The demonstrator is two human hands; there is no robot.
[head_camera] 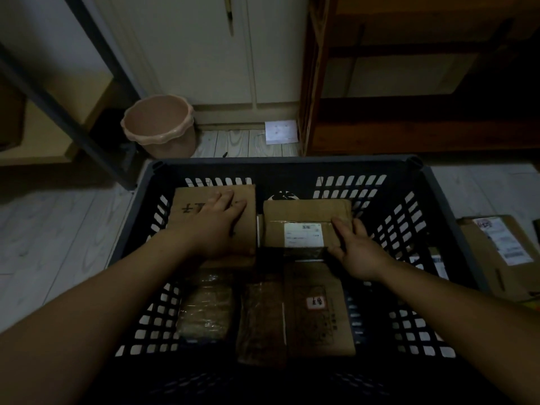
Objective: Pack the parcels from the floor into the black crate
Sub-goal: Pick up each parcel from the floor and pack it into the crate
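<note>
your left hand (216,223) lies flat, fingers straight and close together, pressing on the handwritten parcel (184,197) at the far left of the black crate (292,162). your right hand (361,251) has its fingers laid nearly straight on the right end of the labelled parcel (304,211) just beside it, thumb along the near edge. nearer you in the crate lie three more: a tape-wrapped parcel (204,305), a dark parcel (260,317) and a red-stamped parcel (318,308), so five parcels show on top. outside, one cardboard box (502,252) sits on the floor by the right wall of the crate. beyond the far rim stand one pink bin (160,127) and one white sheet (280,132).
</note>
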